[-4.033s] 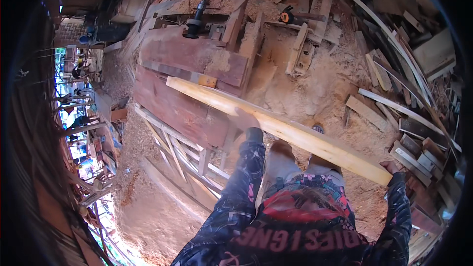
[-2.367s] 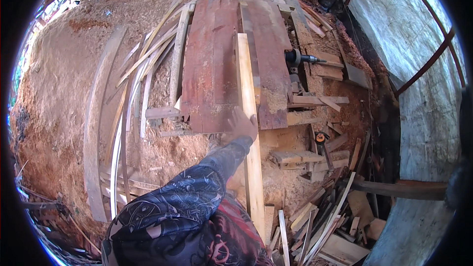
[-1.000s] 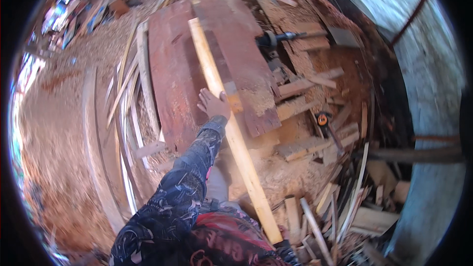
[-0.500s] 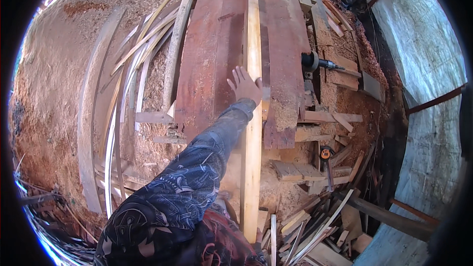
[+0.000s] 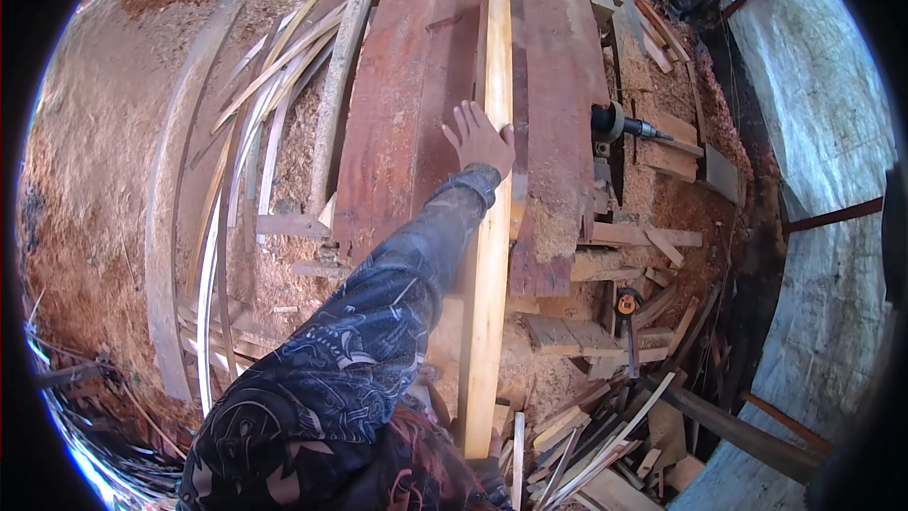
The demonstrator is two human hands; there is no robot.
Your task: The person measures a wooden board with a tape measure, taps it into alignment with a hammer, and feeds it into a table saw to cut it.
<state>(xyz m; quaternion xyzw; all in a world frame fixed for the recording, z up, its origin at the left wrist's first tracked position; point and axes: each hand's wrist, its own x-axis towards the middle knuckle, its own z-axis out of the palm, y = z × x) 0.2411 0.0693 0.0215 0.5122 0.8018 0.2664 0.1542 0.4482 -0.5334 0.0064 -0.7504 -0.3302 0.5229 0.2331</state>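
A long pale yellow plank runs lengthwise over a table of reddish-brown boards, its near end by my body. My left hand lies open on the plank, fingers spread and reaching over its left side. My right hand is at the near end of the plank at the lower edge, mostly hidden. Beside the table's right side sits a black cylindrical power tool with a metal shaft.
Long strips of wood lie left of the table among shavings, with a curved board farther out. An orange-and-black tool lies at the right. Offcuts are piled lower right, beside a pale sheet wall with dark bars.
The plank, which I held crosswise four seconds ago, lies lengthwise along the table. Over the last second it has shifted forward, and my left hand has moved forward with it, fingers still spread.
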